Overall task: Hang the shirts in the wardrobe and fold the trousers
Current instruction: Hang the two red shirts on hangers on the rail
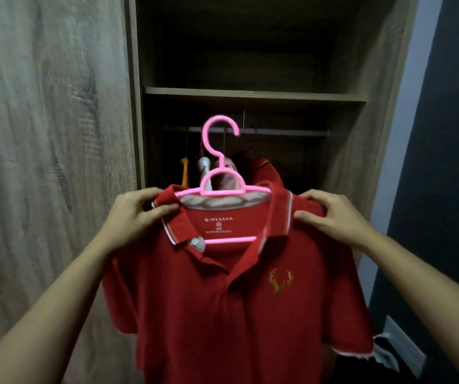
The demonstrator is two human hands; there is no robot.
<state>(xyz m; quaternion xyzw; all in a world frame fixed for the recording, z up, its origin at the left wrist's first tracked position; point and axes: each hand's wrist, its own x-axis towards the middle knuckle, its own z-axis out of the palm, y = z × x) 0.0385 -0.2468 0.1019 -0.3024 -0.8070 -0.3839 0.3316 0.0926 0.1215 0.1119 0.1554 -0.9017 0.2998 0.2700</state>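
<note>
A red polo shirt (222, 306) with a gold antler emblem hangs on a pink plastic hanger (220, 159), held up in front of the open wardrobe. My left hand (136, 214) pinches the shirt's left shoulder and collar. My right hand (330, 214) grips the right shoulder. The hanger's hook points up, level with the hanging rail (278, 131) and nearer to me than it. No trousers are in view.
The wardrobe has a wooden shelf (253, 94) above the rail. Other garments hang behind the shirt, one red (264, 167), one orange (185, 173). A wood-grain door (48, 162) stands at the left. A dark wall (450, 162) borders the right.
</note>
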